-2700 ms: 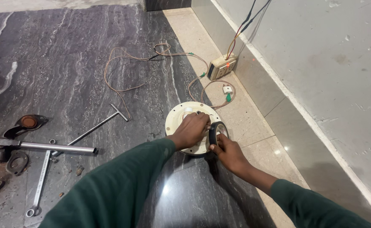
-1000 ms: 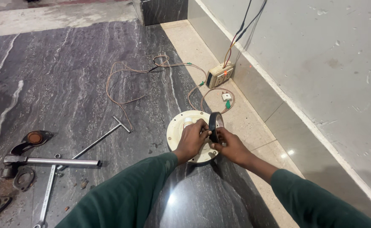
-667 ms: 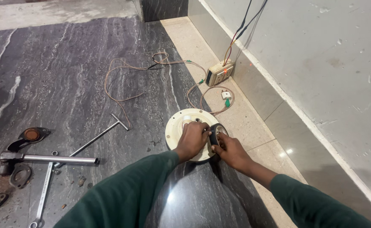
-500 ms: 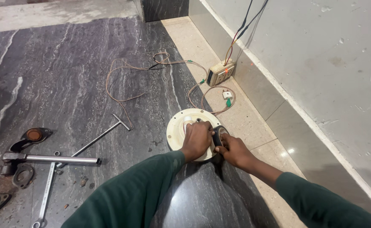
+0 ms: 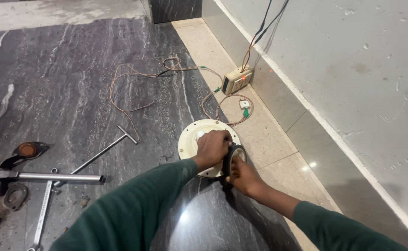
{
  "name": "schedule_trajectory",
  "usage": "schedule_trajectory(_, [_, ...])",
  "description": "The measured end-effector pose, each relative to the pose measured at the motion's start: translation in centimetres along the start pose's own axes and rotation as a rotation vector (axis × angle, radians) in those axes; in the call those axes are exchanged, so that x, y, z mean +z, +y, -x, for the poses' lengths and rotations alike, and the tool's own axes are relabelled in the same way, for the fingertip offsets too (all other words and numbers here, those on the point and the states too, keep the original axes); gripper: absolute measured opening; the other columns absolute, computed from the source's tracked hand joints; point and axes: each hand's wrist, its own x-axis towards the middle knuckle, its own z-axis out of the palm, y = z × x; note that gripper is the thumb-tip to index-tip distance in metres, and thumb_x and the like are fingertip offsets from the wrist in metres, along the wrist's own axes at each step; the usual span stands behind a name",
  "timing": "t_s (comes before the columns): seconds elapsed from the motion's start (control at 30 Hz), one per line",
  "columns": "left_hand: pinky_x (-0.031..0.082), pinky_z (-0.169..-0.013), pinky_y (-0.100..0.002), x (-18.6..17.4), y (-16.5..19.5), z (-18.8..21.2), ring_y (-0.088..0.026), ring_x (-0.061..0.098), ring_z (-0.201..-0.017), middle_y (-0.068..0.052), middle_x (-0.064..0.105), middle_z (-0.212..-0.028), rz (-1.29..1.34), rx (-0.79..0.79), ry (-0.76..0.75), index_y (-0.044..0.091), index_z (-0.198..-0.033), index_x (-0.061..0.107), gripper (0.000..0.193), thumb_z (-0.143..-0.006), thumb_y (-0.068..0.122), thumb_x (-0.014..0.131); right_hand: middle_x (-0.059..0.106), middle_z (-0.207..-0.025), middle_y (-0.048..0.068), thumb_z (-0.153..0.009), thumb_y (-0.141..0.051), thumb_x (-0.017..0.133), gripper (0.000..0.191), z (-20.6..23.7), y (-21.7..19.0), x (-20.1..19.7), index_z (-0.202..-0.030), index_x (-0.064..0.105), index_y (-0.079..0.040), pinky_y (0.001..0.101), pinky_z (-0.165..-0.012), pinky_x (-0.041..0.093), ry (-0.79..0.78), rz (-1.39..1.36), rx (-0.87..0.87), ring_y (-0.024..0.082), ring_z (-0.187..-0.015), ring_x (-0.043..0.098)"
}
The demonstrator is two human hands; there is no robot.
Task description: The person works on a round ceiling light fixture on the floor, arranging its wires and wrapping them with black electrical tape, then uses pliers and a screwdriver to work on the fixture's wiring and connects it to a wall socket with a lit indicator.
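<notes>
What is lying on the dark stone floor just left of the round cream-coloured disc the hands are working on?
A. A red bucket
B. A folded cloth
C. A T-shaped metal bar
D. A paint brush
C: a T-shaped metal bar lies on the dark floor left of the cream disc, which the left hand rests on.

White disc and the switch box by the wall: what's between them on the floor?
Head view: looped thin wires and a small white plug with a green tip lie between white disc and switch box.
</notes>
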Motion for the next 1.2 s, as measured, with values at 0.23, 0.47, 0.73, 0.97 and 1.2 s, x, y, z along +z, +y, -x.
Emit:
schedule_trajectory(0.23, [0.052,-0.088,-0.047,-0.3,-1.3,-0.7,-0.033,0.070,-0.101,-0.012,0.075,-0.105,-0.013,0.108,-0.175,0.017,-0.104,0.080,0.026,-0.087,0.017,0.060,0.073,-0.095,0.017,-0.084,-0.015,0.078,0.039,-1.2,-1.5,-0.6,-0.111,0.057,0.004,0.0401,-0.072,0.059,0.010,-0.037,0.069,0.025,-0.083,0.072])
schedule_trajectory(0.47, [0.051,-0.087,-0.044,-0.8,-0.3,-0.7,-0.030,0.071,-0.100,-0.011,0.077,-0.100,0.022,0.024,-0.160,0.014,-0.098,0.077,0.020,-0.086,0.028,0.069,0.071,-0.088,0.012,-0.086,-0.035,0.080,0.047,0.5,-4.1,-2.1,-0.108,0.061,0.002,0.0343,-0.072,0.059,0.143,0.194,0.170,0.018,-0.079,0.071])
schedule_trajectory(0.73, [0.052,-0.086,-0.045,-1.5,-0.1,-1.1,-0.031,0.072,-0.099,-0.012,0.078,-0.101,0.146,-0.055,-0.196,0.014,-0.103,0.077,0.021,-0.086,0.023,0.069,0.057,-0.107,0.017,-0.091,-0.014,0.069,0.037,1.4,-7.8,-2.5,-0.120,0.052,0.000,0.0399,-0.076,0.053,0.439,0.278,-0.267,0.026,-0.087,0.064])
schedule_trajectory(0.97, [0.054,-0.089,-0.046,-5.2,-2.7,0.6,-0.038,0.070,-0.104,-0.021,0.073,-0.107,0.373,0.231,-0.101,0.001,-0.108,0.069,0.024,-0.087,0.010,0.061,0.057,-0.111,0.018,-0.093,-0.001,0.060,0.028,-0.6,-13.4,0.4,-0.120,0.054,0.001,0.0413,-0.082,0.053,0.395,0.350,-0.586,0.029,-0.095,0.063])
schedule_trajectory(1.2, [0.052,-0.093,-0.049,-14.9,-12.5,7.4,-0.042,0.065,-0.111,-0.021,0.069,-0.117,0.200,0.071,0.273,0.005,-0.118,0.067,0.028,-0.092,0.006,0.056,0.060,-0.111,0.019,-0.090,-0.006,0.065,0.035,-6.0,-21.0,11.3,-0.123,0.055,0.001,0.0415,-0.080,0.053,0.168,0.379,-0.604,0.030,-0.086,0.065])
